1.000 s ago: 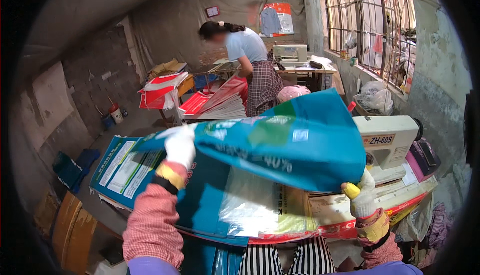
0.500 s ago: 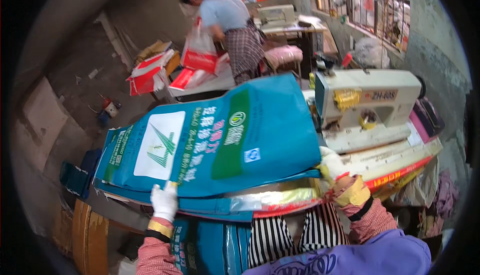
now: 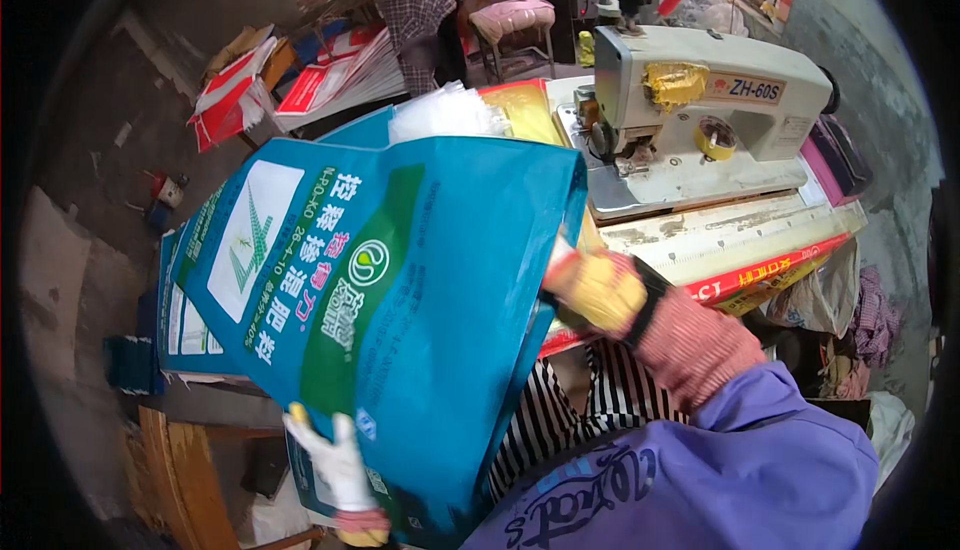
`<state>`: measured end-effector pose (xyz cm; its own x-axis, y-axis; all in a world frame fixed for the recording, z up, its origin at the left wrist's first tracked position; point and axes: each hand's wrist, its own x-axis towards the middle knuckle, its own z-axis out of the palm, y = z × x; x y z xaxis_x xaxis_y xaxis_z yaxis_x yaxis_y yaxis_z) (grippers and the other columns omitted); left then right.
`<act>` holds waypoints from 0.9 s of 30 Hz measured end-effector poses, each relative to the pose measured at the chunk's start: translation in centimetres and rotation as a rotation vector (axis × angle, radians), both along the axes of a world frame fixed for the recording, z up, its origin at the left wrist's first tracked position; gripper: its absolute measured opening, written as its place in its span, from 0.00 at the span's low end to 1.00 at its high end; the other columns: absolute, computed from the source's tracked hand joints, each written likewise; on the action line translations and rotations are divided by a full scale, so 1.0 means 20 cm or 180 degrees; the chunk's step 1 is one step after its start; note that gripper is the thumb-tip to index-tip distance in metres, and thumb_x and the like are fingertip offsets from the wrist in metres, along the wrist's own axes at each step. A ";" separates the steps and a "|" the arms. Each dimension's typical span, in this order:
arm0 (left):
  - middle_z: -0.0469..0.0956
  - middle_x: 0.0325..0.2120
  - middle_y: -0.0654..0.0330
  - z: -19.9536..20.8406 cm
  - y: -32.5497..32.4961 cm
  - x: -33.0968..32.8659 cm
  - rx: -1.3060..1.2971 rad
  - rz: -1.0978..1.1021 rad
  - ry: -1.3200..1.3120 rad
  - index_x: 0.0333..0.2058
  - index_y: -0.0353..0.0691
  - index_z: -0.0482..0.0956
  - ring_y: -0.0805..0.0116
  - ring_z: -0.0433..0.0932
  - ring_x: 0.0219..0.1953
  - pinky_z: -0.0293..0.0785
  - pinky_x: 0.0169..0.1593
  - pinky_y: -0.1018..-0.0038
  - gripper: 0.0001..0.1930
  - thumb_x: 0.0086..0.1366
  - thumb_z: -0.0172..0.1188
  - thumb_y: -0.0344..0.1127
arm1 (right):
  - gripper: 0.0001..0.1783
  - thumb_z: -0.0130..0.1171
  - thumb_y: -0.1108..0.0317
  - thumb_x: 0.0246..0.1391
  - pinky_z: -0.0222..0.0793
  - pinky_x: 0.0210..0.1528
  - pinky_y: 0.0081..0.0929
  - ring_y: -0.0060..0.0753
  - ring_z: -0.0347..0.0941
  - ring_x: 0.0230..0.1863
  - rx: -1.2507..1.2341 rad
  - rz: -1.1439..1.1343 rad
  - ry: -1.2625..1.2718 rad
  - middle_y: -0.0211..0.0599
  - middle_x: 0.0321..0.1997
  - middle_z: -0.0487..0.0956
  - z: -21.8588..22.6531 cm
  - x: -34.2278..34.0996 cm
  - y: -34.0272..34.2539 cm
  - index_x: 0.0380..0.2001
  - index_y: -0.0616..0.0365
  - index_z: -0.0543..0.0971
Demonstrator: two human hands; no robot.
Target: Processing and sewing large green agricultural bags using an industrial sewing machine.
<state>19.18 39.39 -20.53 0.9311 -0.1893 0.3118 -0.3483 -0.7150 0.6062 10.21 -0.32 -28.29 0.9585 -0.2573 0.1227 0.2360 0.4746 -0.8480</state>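
Note:
A large teal woven sack [image 3: 470, 240] with a green band and a white panel slants in front of me, its right-hand mouth slightly parted. My right hand [image 3: 597, 290], gloved and wrapped in yellow, closes on the sack's edge at that mouth; its fingertips are partly hidden by the sack. Beside the sack's near left edge is my left hand [image 3: 335, 455] in a white glove with yellow fingertips, its fingers spread. More teal sacks [image 3: 185, 305] lie beneath at the left. Behind the lifted sack, crumpled white film [image 3: 450, 115] shows.
A sewing machine [image 3: 700, 110] stands on the worktable [image 3: 740, 235] at the right. Farther back, a person [image 3: 415, 10] stands near red-and-white sacks [image 3: 345, 75] and a pink-cushioned stool [image 3: 512, 20]. Wooden boards [image 3: 175, 470] stand at the lower left.
The top sack has been swung round and drawn toward me, uncovering white film and a yellow surface behind. My right hand moved left and up with its edge; my left hand moved lower, fingers spread.

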 end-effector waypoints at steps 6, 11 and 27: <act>0.64 0.48 0.54 -0.16 -0.13 -0.49 -0.1510 0.0174 0.1221 0.53 0.31 0.56 0.67 0.65 0.48 0.62 0.53 0.73 0.28 0.61 0.56 0.40 | 0.12 0.42 0.66 0.57 0.71 0.41 0.26 0.31 0.73 0.37 -0.0163 -0.0598 -0.0272 0.34 0.38 0.75 0.19 0.11 0.03 0.39 0.54 0.74; 0.71 0.38 0.60 -0.32 -0.01 -0.55 -0.2477 -0.0261 0.2218 0.46 0.33 0.65 0.74 0.68 0.40 0.65 0.46 0.77 0.19 0.64 0.52 0.42 | 0.16 0.36 0.65 0.60 0.69 0.48 0.26 0.35 0.72 0.43 0.1215 0.0363 0.0378 0.35 0.45 0.74 0.53 -0.15 -0.14 0.43 0.54 0.73; 0.71 0.26 0.61 -0.19 -0.24 -0.70 -0.3061 -0.0641 0.1826 0.32 0.34 0.71 0.73 0.68 0.27 0.65 0.29 0.76 0.17 0.67 0.45 0.44 | 0.26 0.53 0.59 0.51 0.68 0.39 0.34 0.43 0.74 0.37 -0.5763 0.0312 0.2073 0.46 0.40 0.76 0.53 0.14 -0.39 0.56 0.32 0.66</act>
<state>5.18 34.50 -24.40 0.9630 -0.2642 -0.0538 0.1014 0.1702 0.9802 13.01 -8.14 -17.59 0.9609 -0.2040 -0.1872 -0.2413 -0.9487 -0.2045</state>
